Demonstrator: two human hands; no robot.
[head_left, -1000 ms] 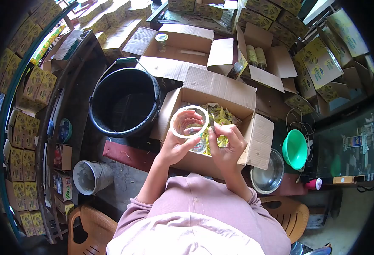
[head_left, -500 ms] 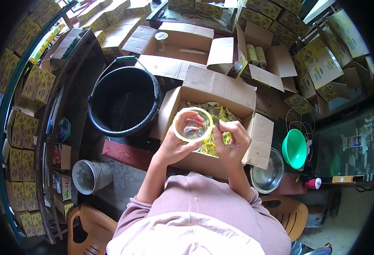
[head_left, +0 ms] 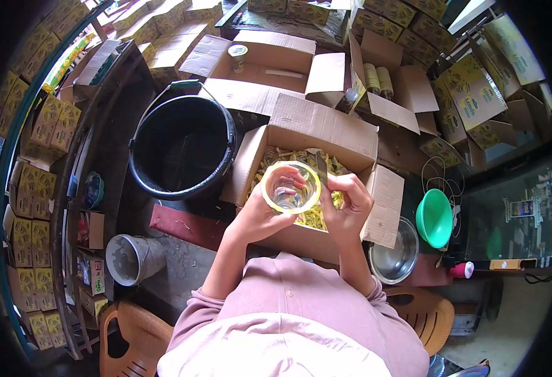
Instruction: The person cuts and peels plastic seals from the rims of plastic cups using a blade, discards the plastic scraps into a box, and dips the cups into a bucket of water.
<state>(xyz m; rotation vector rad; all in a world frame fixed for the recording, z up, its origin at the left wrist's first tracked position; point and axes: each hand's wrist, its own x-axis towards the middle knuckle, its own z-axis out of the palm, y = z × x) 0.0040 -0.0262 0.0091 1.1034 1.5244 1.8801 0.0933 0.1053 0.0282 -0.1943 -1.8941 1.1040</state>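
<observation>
My left hand (head_left: 258, 217) is wrapped round a clear plastic cup (head_left: 293, 196) with a yellow rim, its open mouth tilted up toward me. Pinched in my right hand (head_left: 349, 202) is a knife (head_left: 321, 168); its flat dark blade points away from me, just right of the cup's rim. Both hands are above an open cardboard box (head_left: 323, 125) that holds many yellow scraps (head_left: 335, 166). Fingers of the left hand show through the cup wall.
A large black bucket (head_left: 139, 151) stands left of the box. To the right are a metal bowl (head_left: 408, 254) and a green bowl (head_left: 435, 220). Behind, another open carton (head_left: 257, 91) holds a lidded cup (head_left: 238, 56). A grey pail (head_left: 125, 257) sits at lower left.
The cup has shifted slightly right and down and turned a little in my left hand. My right hand and the knife have moved slightly right, and more of the blade shows.
</observation>
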